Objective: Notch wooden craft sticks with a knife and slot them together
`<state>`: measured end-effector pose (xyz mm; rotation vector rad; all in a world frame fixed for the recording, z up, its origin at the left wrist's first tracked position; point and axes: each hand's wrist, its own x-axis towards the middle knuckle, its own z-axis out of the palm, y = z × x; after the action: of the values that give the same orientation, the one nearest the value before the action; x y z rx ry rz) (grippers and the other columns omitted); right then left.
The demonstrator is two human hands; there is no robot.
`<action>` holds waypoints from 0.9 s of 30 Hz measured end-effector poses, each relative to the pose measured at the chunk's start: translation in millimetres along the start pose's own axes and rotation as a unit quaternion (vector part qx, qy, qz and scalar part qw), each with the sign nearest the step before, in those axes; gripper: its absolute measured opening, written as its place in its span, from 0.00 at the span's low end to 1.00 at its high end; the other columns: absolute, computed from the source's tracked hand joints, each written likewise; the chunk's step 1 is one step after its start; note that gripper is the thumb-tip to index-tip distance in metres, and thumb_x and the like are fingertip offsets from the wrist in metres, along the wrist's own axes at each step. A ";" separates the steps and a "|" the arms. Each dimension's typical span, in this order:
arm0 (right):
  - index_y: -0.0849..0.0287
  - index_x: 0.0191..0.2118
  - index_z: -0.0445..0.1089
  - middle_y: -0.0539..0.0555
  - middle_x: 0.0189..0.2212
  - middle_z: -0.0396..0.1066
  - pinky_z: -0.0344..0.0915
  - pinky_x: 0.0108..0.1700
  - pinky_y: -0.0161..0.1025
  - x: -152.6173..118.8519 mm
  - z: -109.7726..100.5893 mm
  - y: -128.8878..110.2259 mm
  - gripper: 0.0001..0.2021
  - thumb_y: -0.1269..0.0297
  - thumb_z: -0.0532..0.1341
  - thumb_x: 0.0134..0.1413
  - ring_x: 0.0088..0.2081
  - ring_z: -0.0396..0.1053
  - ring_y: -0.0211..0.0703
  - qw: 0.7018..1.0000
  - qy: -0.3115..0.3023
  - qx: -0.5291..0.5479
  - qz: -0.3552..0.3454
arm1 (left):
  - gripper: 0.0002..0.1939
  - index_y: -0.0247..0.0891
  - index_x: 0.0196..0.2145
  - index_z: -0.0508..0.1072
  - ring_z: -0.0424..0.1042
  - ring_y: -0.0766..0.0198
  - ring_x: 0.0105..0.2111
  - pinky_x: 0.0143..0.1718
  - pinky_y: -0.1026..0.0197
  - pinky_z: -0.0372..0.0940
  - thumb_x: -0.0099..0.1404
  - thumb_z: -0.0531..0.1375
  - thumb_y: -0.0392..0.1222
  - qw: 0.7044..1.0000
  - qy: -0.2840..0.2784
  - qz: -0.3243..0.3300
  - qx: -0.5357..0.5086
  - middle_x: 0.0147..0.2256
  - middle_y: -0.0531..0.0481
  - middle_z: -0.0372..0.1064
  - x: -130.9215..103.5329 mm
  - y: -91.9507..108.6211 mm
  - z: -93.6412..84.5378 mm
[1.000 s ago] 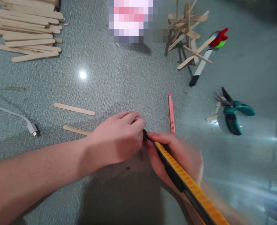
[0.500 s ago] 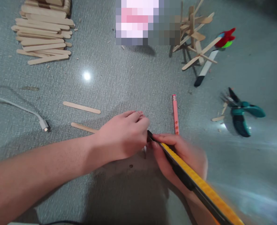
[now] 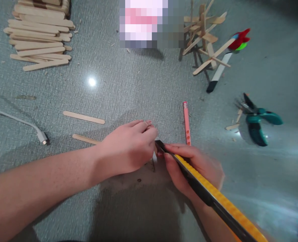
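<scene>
My right hand (image 3: pixel 193 168) is wrapped round a yellow and black utility knife (image 3: pixel 209 190), its front end pointing up and left toward my other hand. Closed and resting low over the table, my left hand (image 3: pixel 131 144) has its fingertips turned away, and what they grip is hidden. The two hands nearly meet at the knife's tip. One wooden stick (image 3: pixel 84 117) lies beyond my left wrist; a second stick (image 3: pixel 85 139) is partly covered by it. A pink pencil (image 3: pixel 186 122) lies just past my right hand.
A pile of wooden sticks (image 3: pixel 40 50) is at the upper left, with a white cable (image 3: pixel 17 117) below it. A stick structure (image 3: pixel 204 37), a white and black marker (image 3: pixel 219 72) and teal pliers (image 3: pixel 258 117) lie to the right. A blurred object stands at top centre.
The whole view has shifted slightly, with the table items now a little further left. Both hands keep nearly the same pose, and the knife stays in my right hand.
</scene>
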<state>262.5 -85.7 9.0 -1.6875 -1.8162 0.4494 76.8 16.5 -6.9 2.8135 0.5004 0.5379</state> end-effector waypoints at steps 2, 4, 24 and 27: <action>0.52 0.44 0.72 0.52 0.39 0.81 0.79 0.40 0.41 0.7 1.6 0.0 0.10 0.70 0.64 0.58 0.37 0.81 0.46 1.000 0.000 0.005 -0.010 | 0.17 0.29 0.34 0.79 0.76 0.54 0.42 0.51 0.54 0.72 0.69 0.49 0.28 1.000 0.004 0.003 -0.002 0.40 0.40 0.76 -0.1 -0.2 0.5; 0.52 0.45 0.72 0.51 0.39 0.81 0.79 0.40 0.41 1.0 2.8 0.1 0.10 0.71 0.64 0.58 0.37 0.81 0.45 1.000 0.003 0.010 -0.014 | 0.18 0.29 0.34 0.79 0.76 0.54 0.42 0.50 0.54 0.73 0.69 0.49 0.28 1.000 0.008 0.006 -0.006 0.40 0.40 0.76 -0.1 -0.4 0.6; 0.51 0.44 0.69 0.51 0.35 0.80 0.77 0.35 0.40 9.9 1.1 -8.8 0.08 0.70 0.61 0.60 0.32 0.79 0.45 0.999 -0.043 0.016 -0.010 | 0.15 0.29 0.34 0.79 0.77 0.54 0.42 0.50 0.54 0.73 0.68 0.52 0.29 0.999 0.024 0.003 0.022 0.37 0.41 0.76 0.7 1.4 2.2; 0.50 0.43 0.68 0.52 0.34 0.79 0.76 0.33 0.40 8.2 -1.0 -10.5 0.07 0.70 0.61 0.60 0.31 0.78 0.45 0.999 -0.048 0.012 -0.002 | 0.15 0.30 0.33 0.79 0.77 0.55 0.41 0.48 0.54 0.74 0.68 0.52 0.29 0.999 0.037 0.000 0.037 0.36 0.43 0.76 1.4 2.3 2.0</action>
<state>255.0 -79.2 18.0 -1.6712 -1.8755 0.5556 79.5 14.6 -7.6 2.8731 0.5457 0.6379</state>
